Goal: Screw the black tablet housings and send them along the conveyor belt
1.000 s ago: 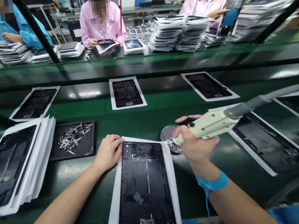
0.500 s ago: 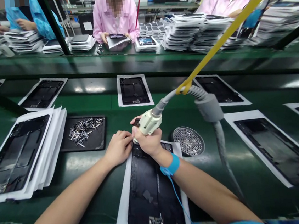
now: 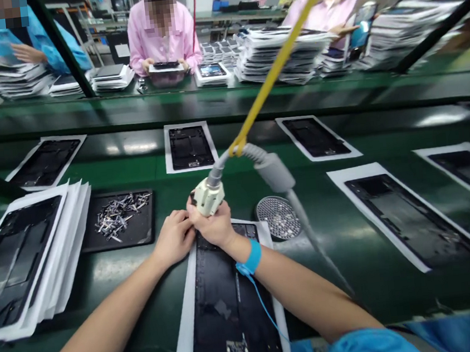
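A black tablet back panel (image 3: 232, 305) lies on a white sheet (image 3: 184, 343) on the green belt in front of me. My right hand (image 3: 213, 226) is wrapped round a cream electric screwdriver (image 3: 207, 197), held upright over the panel's far left corner. A grey cable and a yellow cord (image 3: 277, 59) rise from the tool. A blue wrist strap (image 3: 250, 258) circles my right wrist. My left hand (image 3: 174, 238) rests curled at that same corner, its fingers touching my right hand and the sheet's edge.
A round perforated screw dish (image 3: 278, 217) sits right of the panel. A black tray of loose screws (image 3: 117, 219) lies to the left, beside a stack of panels on sheets (image 3: 21, 260). More panels lie along the belt (image 3: 312, 137). People in pink and blue work across the line.
My right hand swung the screwdriver from beside the screw dish over to the panel's far left corner and stood it upright. My left hand stayed at that corner.
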Motion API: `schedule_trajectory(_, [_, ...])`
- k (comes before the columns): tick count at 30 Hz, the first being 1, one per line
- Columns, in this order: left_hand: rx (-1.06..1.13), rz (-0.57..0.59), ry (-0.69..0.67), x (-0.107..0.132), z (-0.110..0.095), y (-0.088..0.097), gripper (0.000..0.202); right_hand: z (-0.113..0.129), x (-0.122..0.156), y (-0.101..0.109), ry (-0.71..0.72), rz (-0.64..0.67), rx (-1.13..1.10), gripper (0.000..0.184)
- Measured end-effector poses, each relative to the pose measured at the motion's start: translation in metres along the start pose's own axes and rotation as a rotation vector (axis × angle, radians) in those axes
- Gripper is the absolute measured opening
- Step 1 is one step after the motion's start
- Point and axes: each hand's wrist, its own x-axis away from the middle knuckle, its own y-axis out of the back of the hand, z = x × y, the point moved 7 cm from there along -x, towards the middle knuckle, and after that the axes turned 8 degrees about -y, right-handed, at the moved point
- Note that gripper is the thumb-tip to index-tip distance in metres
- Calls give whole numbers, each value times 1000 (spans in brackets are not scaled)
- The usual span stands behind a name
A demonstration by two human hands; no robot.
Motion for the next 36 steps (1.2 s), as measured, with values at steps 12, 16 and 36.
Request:
schedule_trajectory(12, [-41,318,-151,-65,-26,-35,13,71,1,148,214,-309,-23,18])
schedule_trajectory(16, [36,244,-27,-75,11,-24,19,52,11,178,183,-365,80,17])
schedule_trajectory(36, [-77,50,184,-82,43,-13,25,31,23,179,112,-374,137,19])
